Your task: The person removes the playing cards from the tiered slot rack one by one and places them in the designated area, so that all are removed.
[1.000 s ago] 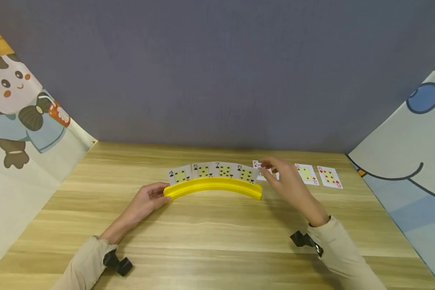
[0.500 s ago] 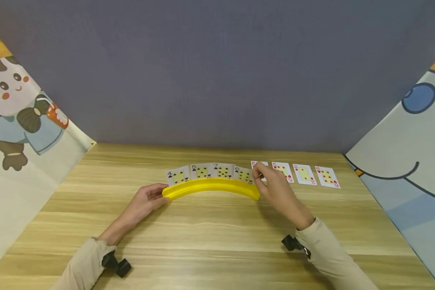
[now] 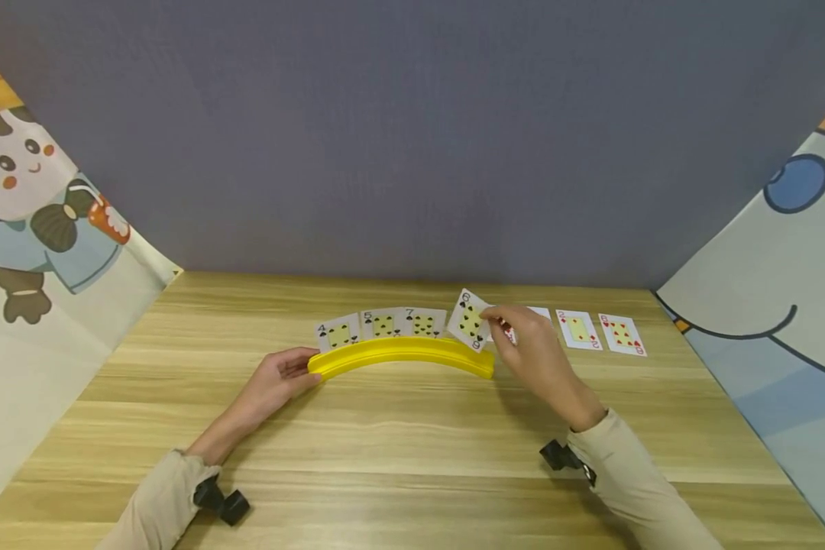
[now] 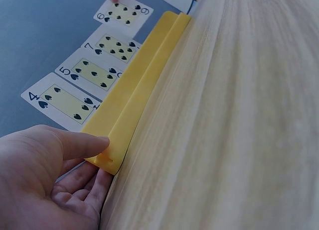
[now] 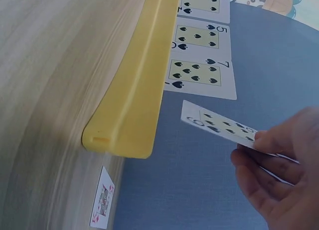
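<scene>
A curved yellow card holder (image 3: pixel 399 351) stands on the table. My left hand (image 3: pixel 282 380) grips its left end, with the thumb (image 4: pixel 87 144) on the near face and fingers beneath. Upright in its slot are the four of spades (image 3: pixel 339 334), the five of spades (image 3: pixel 383 325) and the seven of spades (image 3: pixel 425 323), left to right. My right hand (image 3: pixel 539 355) pinches the six of spades (image 3: pixel 469 321) by its right edge, tilted. In the right wrist view this six of spades (image 5: pixel 219 123) is clear of the holder, beyond the seven.
Behind and right of the holder, red cards lie face up on the table (image 3: pixel 399 458): a two of diamonds (image 3: pixel 579 330), an eight of hearts (image 3: pixel 622 334), and others partly hidden by my right hand. A grey wall (image 3: pixel 412 153) rises behind the table.
My right hand reached the six of spades at the holder's right end, took hold of it and lifted it out, tilting it. The left hand has stayed on the holder's left end.
</scene>
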`<state>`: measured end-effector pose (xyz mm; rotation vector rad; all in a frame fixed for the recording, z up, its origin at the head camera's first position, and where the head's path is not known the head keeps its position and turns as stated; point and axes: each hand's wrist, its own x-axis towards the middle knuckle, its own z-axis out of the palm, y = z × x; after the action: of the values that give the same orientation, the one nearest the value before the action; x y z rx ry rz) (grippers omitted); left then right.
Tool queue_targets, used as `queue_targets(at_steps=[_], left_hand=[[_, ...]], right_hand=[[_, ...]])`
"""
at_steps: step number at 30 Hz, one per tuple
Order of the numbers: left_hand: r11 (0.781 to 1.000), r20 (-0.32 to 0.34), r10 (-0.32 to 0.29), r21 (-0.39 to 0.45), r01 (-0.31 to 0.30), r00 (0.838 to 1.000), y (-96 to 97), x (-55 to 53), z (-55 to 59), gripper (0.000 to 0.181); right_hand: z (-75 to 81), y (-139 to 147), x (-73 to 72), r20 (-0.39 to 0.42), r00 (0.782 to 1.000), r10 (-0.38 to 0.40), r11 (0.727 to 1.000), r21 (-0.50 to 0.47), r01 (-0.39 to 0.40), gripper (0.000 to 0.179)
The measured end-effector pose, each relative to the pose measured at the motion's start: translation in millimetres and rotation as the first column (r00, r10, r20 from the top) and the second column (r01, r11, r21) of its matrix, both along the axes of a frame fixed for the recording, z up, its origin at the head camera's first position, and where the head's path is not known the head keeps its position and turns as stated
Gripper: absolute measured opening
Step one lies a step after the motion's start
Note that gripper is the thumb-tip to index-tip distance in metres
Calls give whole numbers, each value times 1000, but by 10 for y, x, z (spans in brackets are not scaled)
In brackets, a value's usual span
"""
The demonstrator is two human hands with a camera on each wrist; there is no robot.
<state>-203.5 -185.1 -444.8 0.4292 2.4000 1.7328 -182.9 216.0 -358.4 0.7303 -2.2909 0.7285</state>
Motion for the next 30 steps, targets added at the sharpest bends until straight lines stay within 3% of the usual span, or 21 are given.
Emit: queue_targets(at_steps=[10,23,30], left_hand=[[1000,1,2,5,-2,1000,-17,-2,-8,43],[1000,-3,-4,17,4,1000,-3,1,7,43],[1000,-1,-14,19,14,1000,7,0,5,44]], right_hand=[[32,82,-8,30,998,-53,997,-49,54,25],[-19,335,162,1,994,-113,992,-47,113,46],[-87,490,238,119,982,-149,982,-99,161,35]])
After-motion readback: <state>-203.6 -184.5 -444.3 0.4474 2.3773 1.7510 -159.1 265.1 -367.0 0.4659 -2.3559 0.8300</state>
